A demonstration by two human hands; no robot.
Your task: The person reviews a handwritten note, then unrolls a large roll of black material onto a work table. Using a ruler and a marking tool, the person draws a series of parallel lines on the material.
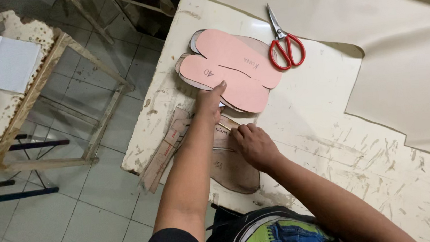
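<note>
Closest to the camera, the right hand (252, 144) pinches the edge of a brown cardboard sole-shaped pattern (232, 169) lying flat at the worn white table's (329, 126) 6 o'clock edge. At 12 o'clock from it, the left hand (210, 101) presses one outstretched finger on the pink paper insole patterns (233, 67), grasping nothing. Red-handled scissors (285, 45) lie untouched at 1 o'clock, beside a beige material sheet (407, 68); judging by this, sorting continues and cutting remains.

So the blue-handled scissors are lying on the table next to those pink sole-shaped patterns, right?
Not quite: the scissors have red handles, not blue. The head view shows them lying on the table beside the pink sole-shaped patterns, as you said.
</note>
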